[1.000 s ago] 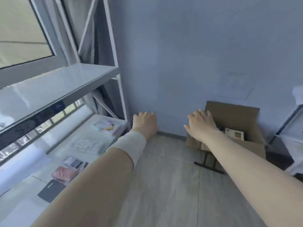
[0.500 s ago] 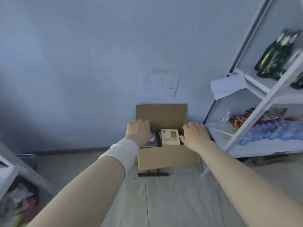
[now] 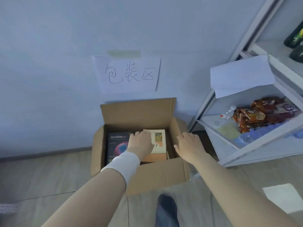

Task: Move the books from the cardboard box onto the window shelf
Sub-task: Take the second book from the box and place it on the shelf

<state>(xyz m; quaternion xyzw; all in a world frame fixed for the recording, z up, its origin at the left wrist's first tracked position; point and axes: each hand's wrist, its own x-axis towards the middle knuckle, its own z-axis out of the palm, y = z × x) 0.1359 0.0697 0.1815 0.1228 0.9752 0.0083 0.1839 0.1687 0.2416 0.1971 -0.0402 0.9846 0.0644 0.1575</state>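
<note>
Rack (image 3: 255, 149) beside cardboard box (image 3: 160, 176), wall sign (image 3: 127, 74) above

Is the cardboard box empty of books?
No, a dark book and a cream book lie inside the cardboard box, with the left hand on the cream one.

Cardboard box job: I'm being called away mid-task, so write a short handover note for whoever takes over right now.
Left hand: resting on the cream book inside the cardboard box; a grip is not clear yet.
Right hand: open, above the box's right wall, holding nothing.
Books: dark book lies beside the cream one, another underneath.
Done: no book lifted; window shelf out of view.
Left: carry every book to that shelf.
</note>
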